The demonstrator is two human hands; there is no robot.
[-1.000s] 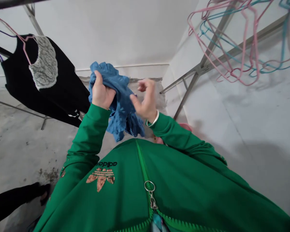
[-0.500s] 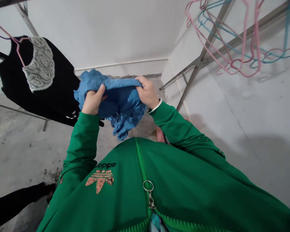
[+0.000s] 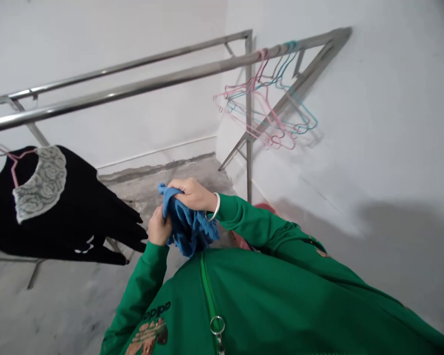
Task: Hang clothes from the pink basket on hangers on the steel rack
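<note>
Blue crumpled fabric garment (image 3: 190, 227) is held before green zip jacket (image 3: 266, 296), gripped in closed left hand (image 3: 159, 227) and right hand (image 3: 194, 194); pink and teal hangers (image 3: 278, 122) are hung near right end of silver metal rail (image 3: 170, 78).

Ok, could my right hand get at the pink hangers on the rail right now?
Probably not straight away: your right hand grips the blue cloth, and the pink hangers look some way off. Nothing visible seems to block the path between.
</note>
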